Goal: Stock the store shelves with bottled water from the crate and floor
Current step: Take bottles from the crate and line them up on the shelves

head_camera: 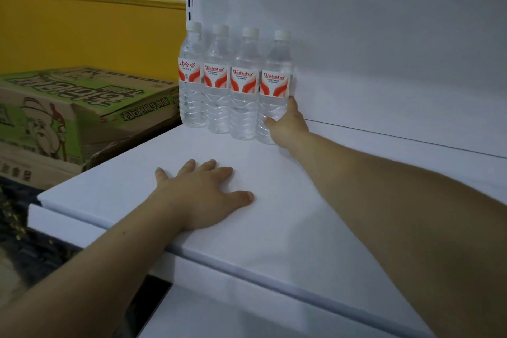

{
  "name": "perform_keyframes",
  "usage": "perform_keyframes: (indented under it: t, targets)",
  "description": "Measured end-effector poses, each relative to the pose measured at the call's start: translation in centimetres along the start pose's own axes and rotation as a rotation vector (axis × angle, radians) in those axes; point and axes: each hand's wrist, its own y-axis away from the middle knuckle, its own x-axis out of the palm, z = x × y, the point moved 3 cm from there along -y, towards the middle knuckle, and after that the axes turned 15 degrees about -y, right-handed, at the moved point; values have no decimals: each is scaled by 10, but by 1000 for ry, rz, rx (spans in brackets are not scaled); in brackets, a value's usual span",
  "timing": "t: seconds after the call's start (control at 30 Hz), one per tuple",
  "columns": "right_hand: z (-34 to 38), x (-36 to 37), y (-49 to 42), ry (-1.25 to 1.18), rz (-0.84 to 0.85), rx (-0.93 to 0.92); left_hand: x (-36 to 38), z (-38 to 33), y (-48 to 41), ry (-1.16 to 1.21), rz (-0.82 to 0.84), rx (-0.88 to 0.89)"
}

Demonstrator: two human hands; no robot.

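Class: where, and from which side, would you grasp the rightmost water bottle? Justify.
Grip the rightmost bottle round its ribbed lower body, from its open right side: it stands upright, with a neighbouring bottle against its left. The right hand holds it there.

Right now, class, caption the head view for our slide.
Right hand grips the rightmost water bottle on the white shelf; left hand rests flat.
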Motion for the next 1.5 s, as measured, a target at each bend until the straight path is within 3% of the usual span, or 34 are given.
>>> perform_keyframes:
  t: [0.27,0.37,0.53,1.07,1.27,1.5]
  targets:
    - [22,-83,100,397,191,66,-14,-2,18,199,18,-18]
    - [30,-126,139,424,179,107,-28,-26,44,368,15,110]
    - [39,-197,208,502,122,198,-49,-103,112,381,-32,362]
    - [54,-417,466,806,-296,525,-73,-325,294,326,-32,1041]
    - [57,-468,568,896,-465,731,-78,-392,370,341,-14,1316]
    - [54,-494,657,861,-661,923,-68,-437,432,307,51,1518]
